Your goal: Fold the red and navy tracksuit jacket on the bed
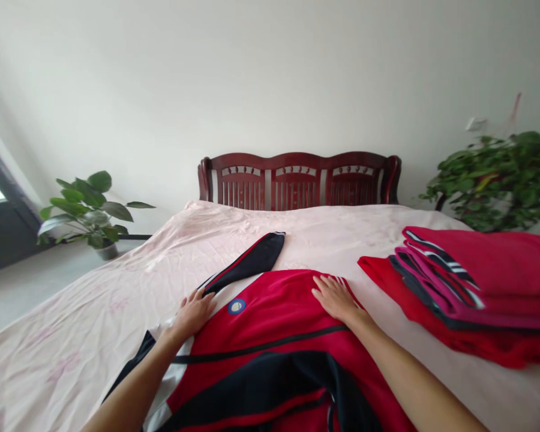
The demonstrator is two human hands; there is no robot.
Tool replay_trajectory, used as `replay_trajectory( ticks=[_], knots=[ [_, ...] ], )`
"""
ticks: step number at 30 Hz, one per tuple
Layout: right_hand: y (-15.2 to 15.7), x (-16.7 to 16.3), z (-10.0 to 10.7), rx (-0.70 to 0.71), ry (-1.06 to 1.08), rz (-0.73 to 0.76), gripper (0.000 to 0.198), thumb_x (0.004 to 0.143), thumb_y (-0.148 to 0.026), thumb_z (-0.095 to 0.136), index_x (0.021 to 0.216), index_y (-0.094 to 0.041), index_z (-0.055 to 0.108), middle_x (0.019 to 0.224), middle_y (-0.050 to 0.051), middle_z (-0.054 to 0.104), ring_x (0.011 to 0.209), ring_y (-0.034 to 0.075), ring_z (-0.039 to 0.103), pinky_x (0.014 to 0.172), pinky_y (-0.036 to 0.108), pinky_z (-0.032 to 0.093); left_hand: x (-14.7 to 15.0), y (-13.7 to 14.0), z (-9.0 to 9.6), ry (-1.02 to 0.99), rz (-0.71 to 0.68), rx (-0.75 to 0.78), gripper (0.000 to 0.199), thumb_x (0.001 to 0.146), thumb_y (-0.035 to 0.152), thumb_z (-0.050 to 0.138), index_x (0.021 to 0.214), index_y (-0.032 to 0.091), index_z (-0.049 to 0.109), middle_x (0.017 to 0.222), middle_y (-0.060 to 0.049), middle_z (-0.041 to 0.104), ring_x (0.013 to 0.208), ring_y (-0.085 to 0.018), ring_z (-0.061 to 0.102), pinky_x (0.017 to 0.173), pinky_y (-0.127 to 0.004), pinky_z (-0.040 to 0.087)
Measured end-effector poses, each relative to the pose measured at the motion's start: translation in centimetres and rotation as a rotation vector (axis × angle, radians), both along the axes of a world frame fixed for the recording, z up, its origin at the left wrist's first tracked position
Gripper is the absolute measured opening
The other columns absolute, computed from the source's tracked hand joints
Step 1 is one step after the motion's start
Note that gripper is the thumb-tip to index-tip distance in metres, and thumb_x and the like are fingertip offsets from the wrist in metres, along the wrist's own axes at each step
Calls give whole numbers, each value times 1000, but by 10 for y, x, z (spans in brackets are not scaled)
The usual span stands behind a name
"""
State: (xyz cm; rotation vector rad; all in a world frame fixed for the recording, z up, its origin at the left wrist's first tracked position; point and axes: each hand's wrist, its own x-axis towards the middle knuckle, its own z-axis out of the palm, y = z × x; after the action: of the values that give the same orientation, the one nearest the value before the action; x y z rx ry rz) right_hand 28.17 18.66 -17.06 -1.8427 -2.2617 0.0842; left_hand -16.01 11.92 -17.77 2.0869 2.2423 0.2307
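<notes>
A red, navy and white track jacket (279,306) lies spread on the bed, with a round blue-and-white badge (236,306) on it. One navy sleeve (252,261) with red and white stripes stretches away toward the headboard. My left hand (194,313) rests flat on the white part of the jacket, near the base of that sleeve, fingers stretched out. On the red fabric near the far right edge lies my right hand (335,298), palm down, its fingers extended. Closer to me, a navy section of the garment is bunched in folds.
A stack of folded red, pink and navy clothes (486,288) sits on the bed at the right. Pale pink bedding (94,324) covers the bed. Behind stands a dark red wooden headboard (296,180). Potted plants stand at left (92,210) and right (499,180).
</notes>
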Motion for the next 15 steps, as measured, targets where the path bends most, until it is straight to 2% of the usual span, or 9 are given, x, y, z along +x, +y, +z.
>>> replay_trajectory(
  ticks=[3,6,10,13,15],
  knots=[
    [5,0,-25,-41,-77,-38,64,94,-48,37,152,-21,39,160,10,34,150,29,23,120,54,16,1,0,-15,45,34,6,55,99,46,34,150,27,43,161,-13,33,148,-37,26,115,-60,24],
    [10,9,-34,-69,-142,-46,66,96,-50,31,156,-21,30,164,7,25,152,26,17,121,52,13,-3,0,-20,68,69,8,55,100,48,31,151,28,41,161,-15,31,148,-38,26,114,-62,25],
    [10,17,-25,-105,-154,-41,65,96,-51,32,155,-22,34,163,7,28,150,26,22,121,50,19,-2,-1,-12,87,77,23,54,100,47,33,150,27,44,159,-18,34,146,-40,31,112,-63,28],
    [-5,12,-14,-93,-161,-94,65,97,-52,30,153,-20,38,160,12,33,149,31,25,119,55,20,9,-9,0,114,77,77,52,100,39,36,147,19,48,157,-22,36,145,-42,31,115,-65,19],
    [-24,7,-10,-21,-164,-87,66,98,-52,28,153,-17,38,160,14,34,149,32,24,119,53,19,21,-19,8,129,45,114,50,99,32,38,146,17,49,158,-19,36,148,-37,28,119,-59,15]
  ],
)
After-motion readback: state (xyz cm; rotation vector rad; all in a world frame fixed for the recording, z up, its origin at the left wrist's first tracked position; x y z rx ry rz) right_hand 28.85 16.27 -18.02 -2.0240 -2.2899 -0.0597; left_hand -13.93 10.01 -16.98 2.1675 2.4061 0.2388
